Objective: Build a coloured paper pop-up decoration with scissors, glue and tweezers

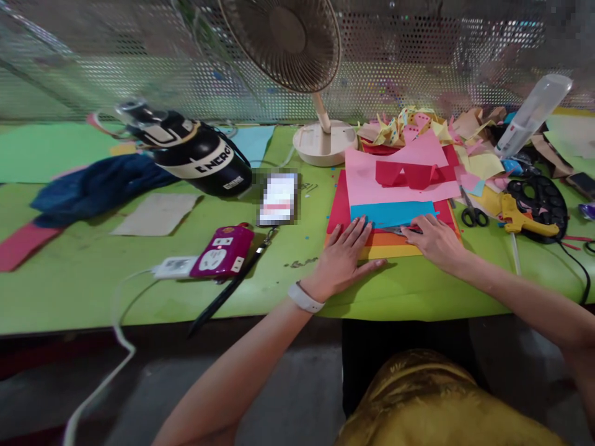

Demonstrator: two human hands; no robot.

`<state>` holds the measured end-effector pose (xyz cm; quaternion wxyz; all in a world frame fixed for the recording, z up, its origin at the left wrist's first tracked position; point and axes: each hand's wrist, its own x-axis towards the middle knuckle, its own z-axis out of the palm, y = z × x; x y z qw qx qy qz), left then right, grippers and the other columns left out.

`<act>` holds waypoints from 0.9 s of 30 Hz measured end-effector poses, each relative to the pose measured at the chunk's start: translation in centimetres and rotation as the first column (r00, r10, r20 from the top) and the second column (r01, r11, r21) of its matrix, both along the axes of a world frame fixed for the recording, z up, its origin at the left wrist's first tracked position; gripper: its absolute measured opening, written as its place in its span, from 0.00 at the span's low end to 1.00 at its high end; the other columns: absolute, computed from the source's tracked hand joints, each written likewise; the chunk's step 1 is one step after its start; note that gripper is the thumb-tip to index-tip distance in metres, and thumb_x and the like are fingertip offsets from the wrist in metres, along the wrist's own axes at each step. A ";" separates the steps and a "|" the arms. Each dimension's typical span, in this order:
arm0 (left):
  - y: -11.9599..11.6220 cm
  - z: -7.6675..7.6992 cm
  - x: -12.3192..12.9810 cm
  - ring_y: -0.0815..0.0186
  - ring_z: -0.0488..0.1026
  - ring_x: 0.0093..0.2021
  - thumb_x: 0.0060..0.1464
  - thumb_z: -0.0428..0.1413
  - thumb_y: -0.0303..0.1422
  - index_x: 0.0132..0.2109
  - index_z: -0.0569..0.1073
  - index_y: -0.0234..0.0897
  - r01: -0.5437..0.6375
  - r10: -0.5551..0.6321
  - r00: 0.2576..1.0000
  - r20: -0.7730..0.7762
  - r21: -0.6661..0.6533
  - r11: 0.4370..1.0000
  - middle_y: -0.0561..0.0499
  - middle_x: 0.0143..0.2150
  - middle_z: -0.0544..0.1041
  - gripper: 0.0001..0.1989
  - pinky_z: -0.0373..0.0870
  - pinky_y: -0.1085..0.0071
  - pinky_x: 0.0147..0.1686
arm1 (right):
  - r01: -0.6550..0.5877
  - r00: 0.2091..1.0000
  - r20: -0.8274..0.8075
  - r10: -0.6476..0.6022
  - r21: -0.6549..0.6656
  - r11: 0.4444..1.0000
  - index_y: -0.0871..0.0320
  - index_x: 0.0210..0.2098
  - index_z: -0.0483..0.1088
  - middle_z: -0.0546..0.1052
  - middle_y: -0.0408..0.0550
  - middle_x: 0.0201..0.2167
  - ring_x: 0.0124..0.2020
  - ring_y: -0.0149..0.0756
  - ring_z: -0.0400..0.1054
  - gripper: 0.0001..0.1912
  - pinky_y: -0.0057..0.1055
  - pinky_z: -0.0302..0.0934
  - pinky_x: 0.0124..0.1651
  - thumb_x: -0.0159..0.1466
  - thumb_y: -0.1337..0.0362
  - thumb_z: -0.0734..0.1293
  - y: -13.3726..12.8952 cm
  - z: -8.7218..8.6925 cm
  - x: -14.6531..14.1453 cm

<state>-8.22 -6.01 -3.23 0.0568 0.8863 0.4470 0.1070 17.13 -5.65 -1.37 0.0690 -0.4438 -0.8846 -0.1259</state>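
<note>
My left hand (343, 254) lies flat, fingers spread, over the left end of a blue paper strip (395, 214) and the orange and yellow sheets (390, 250) below it. Closed around a slim tool with a thin metal blade (394, 230) is my right hand (434, 241), at the strip's lower right edge. The blade points left along that edge; the fingers hide most of the handle, so its exact kind is unclear. Above the strip is a pink sheet (362, 179) with a folded red paper cut-out (404, 175) on it. A larger red sheet (338, 201) lies underneath.
Black scissors (473, 215), a yellow glue gun (527, 220) and a black palette (548, 201) lie to the right. Paper scraps (418, 124) pile up behind. A fan (325, 142), phone (279, 198), black bottle (204, 158) and purple power adapter (223, 251) occupy the left side.
</note>
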 end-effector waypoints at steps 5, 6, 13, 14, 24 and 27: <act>0.0 0.1 0.0 0.55 0.47 0.71 0.58 0.36 0.62 0.71 0.48 0.34 -0.004 0.004 1.000 0.016 -0.006 1.000 0.39 0.72 0.52 0.45 0.41 0.54 0.68 | 0.017 0.999 -0.039 -0.019 -0.033 0.999 0.54 0.52 0.72 0.73 0.54 0.44 0.42 0.42 0.63 0.15 0.32 0.54 0.32 0.70 0.64 0.59 0.3 0.0 -0.6; -0.1 0.1 0.0 0.55 0.47 0.71 0.58 0.36 0.62 0.71 0.48 0.34 -0.003 0.003 1.000 0.016 -0.008 1.000 0.39 0.72 0.52 0.45 0.41 0.54 0.68 | 0.013 0.999 -0.049 -0.015 -0.043 0.999 0.54 0.52 0.73 0.73 0.55 0.44 0.42 0.42 0.63 0.14 0.32 0.54 0.32 0.70 0.64 0.59 0.3 0.0 -0.7; -0.1 0.2 0.1 0.54 0.46 0.72 0.58 0.36 0.62 0.71 0.47 0.35 -0.015 0.016 1.000 0.016 -0.033 0.999 0.40 0.72 0.50 0.45 0.38 0.54 0.69 | -0.011 0.998 -0.055 0.008 -0.056 0.998 0.55 0.51 0.73 0.74 0.54 0.42 0.42 0.43 0.64 0.14 0.31 0.57 0.32 0.69 0.64 0.61 0.1 0.2 -0.8; -0.1 0.2 0.1 0.54 0.46 0.72 0.58 0.36 0.62 0.71 0.46 0.35 -0.018 0.019 1.000 0.019 -0.041 0.999 0.40 0.72 0.50 0.45 0.38 0.54 0.69 | -0.017 0.999 -0.048 0.015 -0.053 0.998 0.55 0.51 0.73 0.74 0.55 0.42 0.42 0.43 0.64 0.14 0.31 0.58 0.32 0.69 0.64 0.61 0.1 0.2 -0.8; 0.4 1.0 -1.7 0.57 0.41 0.72 0.60 0.33 0.60 0.72 0.44 0.33 -0.033 0.031 0.999 -0.022 -0.138 0.990 0.41 0.73 0.46 0.44 0.39 0.56 0.69 | -0.003 0.994 -0.108 -0.003 -0.059 0.998 0.57 0.51 0.73 0.74 0.56 0.43 0.42 0.43 0.65 0.15 0.33 0.60 0.34 0.70 0.63 0.59 -0.2 0.0 0.6; 0.3 0.6 -1.8 0.56 0.44 0.72 0.59 0.33 0.61 0.71 0.45 0.32 -0.026 0.023 0.999 -0.036 -0.091 0.995 0.40 0.73 0.48 0.45 0.38 0.55 0.69 | 0.019 0.997 -0.080 -0.023 -0.051 0.999 0.58 0.53 0.73 0.74 0.57 0.43 0.43 0.44 0.65 0.16 0.33 0.60 0.34 0.70 0.63 0.60 -0.3 0.2 0.4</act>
